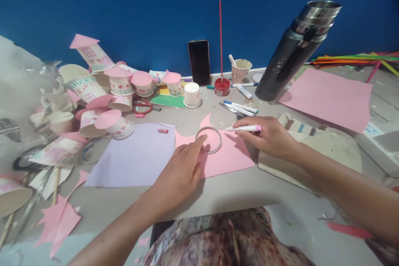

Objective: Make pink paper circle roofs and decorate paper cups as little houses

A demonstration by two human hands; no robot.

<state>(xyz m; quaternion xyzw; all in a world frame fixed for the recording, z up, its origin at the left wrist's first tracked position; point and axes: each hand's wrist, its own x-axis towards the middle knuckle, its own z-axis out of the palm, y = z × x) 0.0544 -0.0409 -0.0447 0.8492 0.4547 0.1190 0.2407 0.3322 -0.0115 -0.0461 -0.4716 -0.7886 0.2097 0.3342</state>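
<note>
Ring (221, 140): thin, round, apparently grey, flat on pink paper (230, 161).

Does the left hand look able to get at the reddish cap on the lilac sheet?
Probably yes: nothing stands between the left hand and the reddish cap, though the hand would likely have to leave the ring.

With our left hand (182, 164) we are touching a thin grey ring (221, 141) lying on a pink paper sheet (230, 158), while our right hand (264, 139) is gripping a white, pink-ended marker (249, 128) just right of the ring. To the left we are seeing a lavender paper sheet (134, 158) and white paper cups with pink tops (121, 86); on the far side, right, a dark metal flask (288, 58) is standing.
</note>
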